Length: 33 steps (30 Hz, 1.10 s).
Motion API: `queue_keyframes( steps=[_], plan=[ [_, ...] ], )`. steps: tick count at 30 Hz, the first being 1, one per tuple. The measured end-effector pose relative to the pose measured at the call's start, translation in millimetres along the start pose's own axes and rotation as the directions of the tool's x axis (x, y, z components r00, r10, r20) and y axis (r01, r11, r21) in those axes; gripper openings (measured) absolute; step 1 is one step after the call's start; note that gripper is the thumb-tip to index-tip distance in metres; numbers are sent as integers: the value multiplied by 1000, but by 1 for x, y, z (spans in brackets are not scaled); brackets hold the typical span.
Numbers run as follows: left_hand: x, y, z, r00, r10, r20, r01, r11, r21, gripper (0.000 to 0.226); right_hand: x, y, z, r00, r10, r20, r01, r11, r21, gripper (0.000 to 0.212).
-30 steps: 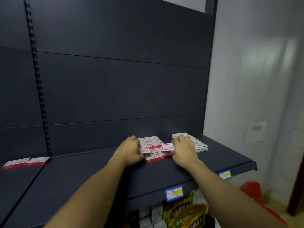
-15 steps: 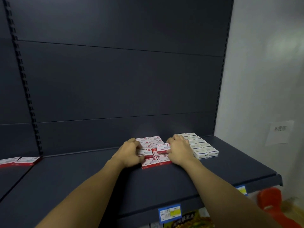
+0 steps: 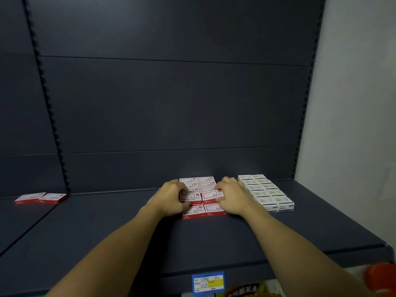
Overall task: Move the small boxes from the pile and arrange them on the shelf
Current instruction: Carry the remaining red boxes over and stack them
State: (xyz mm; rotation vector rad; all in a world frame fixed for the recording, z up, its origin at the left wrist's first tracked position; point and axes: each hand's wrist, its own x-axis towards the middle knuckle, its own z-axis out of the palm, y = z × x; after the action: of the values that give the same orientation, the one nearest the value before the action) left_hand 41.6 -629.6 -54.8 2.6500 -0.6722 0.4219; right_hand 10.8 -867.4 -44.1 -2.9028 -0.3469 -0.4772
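two loose boxes [image 3: 40, 198]: red/white, far left on the neighbouring shelf bay, side by side, well apart from the main block. prob. still to be moved over.
shelf [image 3: 107, 232]: dark, flat, no front lip visible; price tag [image 3: 207, 282] hangs on its front edge.
left hand [image 3: 172, 197]: fingers curled, pinching a red box [image 3: 189, 197] at the left col. of the block, thumb below, fingertips on top.
red block [image 3: 201, 183]: two cols. running back toward the rear panel, lying flat, boxes touching; front pair [image 3: 203, 211] sits just under the hands.
right hand [image 3: 230, 195]: fingers curled over a second red box [image 3: 211, 195], right col.; that box looks slightly tilted, not yet flush w/ its neighbours.
white block [image 3: 265, 191]: white/blue boxes, two cols., just beside the right hand, apart from the red block.
step (judged): seating two boxes into the red rows at once.
risk 1: tilted box set down askew → rides up on a neighbour, row goes crooked.
risk 2: pushing the two inward → shoves the front pair toward the shelf edge; nothing seen there to stop them.
risk 3: right wrist sits close to the white block; a sideways nudge on pulling out could skew it.
risk 4: light cartons, prob. slide easily, so hard presses scatter the rows.
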Motion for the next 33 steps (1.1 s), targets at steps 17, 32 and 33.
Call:
queue_keyframes(
  steps=[17, 32, 33],
  plan=[
    [-8, 11, 3, 994, -100, -34, 97, 992, -81, 46, 0, 1, 14, 998, 62, -14, -57, 972, 226, 43],
    [-8, 23, 5, 969, -235, -73, 225, 966, -127, 58, 0, 1, 17, 988, 146, -54, -123, 944, 305, 39],
    [-8, 24, 5, 971, -230, -71, 220, 967, -125, 56, 0, 1, 16, 988, 147, -48, -125, 944, 306, 40]
  ],
)
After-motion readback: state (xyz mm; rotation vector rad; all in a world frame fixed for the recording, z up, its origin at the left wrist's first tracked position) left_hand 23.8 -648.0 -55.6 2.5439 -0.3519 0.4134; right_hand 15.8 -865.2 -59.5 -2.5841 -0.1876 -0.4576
